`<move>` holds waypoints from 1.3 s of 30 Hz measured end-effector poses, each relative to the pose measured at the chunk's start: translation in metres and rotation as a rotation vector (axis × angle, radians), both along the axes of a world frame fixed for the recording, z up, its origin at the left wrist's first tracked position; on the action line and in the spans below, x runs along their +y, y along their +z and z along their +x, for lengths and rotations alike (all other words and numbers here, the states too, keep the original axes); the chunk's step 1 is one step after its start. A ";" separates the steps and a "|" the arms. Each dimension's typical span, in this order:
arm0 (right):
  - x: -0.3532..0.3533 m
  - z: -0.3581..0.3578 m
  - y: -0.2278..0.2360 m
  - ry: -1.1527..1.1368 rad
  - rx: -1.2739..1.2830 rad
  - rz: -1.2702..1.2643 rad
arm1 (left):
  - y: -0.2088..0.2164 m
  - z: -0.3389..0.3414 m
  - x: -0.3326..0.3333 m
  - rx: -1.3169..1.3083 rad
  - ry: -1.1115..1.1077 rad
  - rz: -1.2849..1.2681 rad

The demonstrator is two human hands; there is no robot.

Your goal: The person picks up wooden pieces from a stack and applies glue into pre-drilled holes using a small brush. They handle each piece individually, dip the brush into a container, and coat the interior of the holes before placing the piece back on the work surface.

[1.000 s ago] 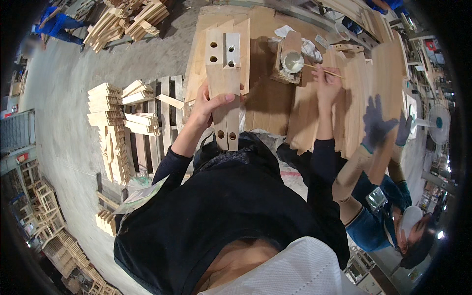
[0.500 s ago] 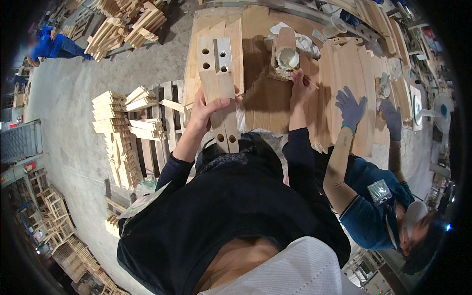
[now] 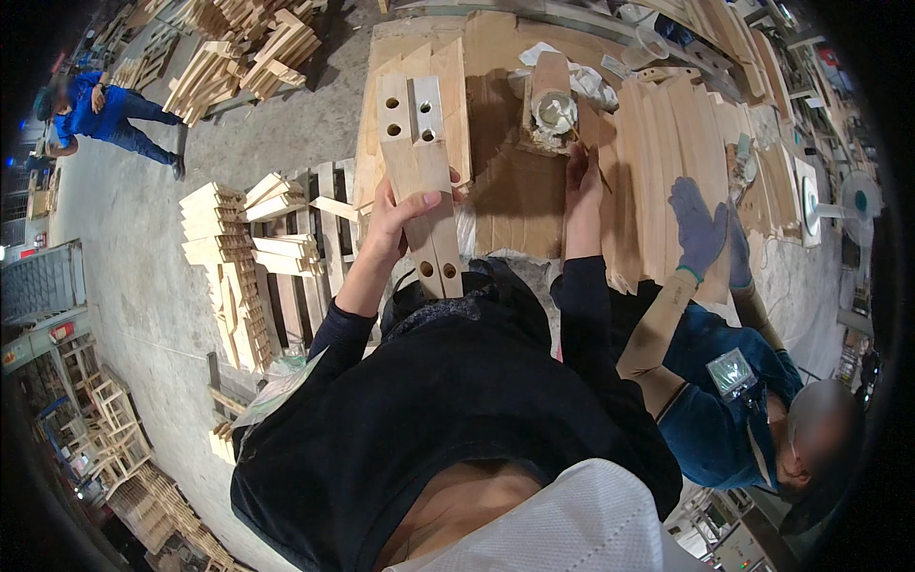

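My left hand (image 3: 405, 221) is wrapped round two pale wooden pieces (image 3: 426, 186) that lie side by side, with drilled round holes near both ends. They point away from my lap, over the work surface. In my right hand (image 3: 583, 181) is a thin stick (image 3: 603, 177), its far end close to a pot of whitish paste (image 3: 554, 114). The pot rests tilted in a smeared wooden holder (image 3: 550, 72). Whether the stick's tip touches the paste I cannot tell. Under the held pieces lie more flat boards (image 3: 460, 124) on brown cardboard (image 3: 500, 205).
At my right a co-worker's gloved hands (image 3: 701, 229) are over a row of boards (image 3: 658, 172). Crumpled white sheeting (image 3: 593, 88) lies behind the pot. Stacked wood (image 3: 224, 257) and a pallet (image 3: 324, 243) stand at left. A person in blue (image 3: 105, 110) is farther off.
My right hand has drawn slightly back from the pot, and the stick has turned steeper. The held pieces barely shifted. The co-worker's gloved hands moved closer together; the person in blue came further into view.
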State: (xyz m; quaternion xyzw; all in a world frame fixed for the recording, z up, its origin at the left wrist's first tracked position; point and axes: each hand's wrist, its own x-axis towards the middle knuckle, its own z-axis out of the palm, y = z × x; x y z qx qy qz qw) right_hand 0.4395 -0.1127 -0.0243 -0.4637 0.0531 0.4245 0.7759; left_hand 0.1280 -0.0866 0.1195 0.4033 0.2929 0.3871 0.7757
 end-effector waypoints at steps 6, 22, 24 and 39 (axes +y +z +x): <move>-0.005 0.005 -0.013 0.000 -0.109 0.044 | 0.000 0.003 0.000 -0.001 -0.013 -0.006; -0.008 -0.041 0.160 0.176 -0.270 0.295 | -0.012 0.010 0.001 0.054 -0.062 0.009; -0.010 -0.058 0.182 0.259 -0.401 0.309 | -0.007 0.011 0.001 0.058 -0.072 0.013; 0.017 -0.081 0.209 0.368 -0.706 0.417 | 0.015 0.013 -0.007 0.159 -0.071 0.260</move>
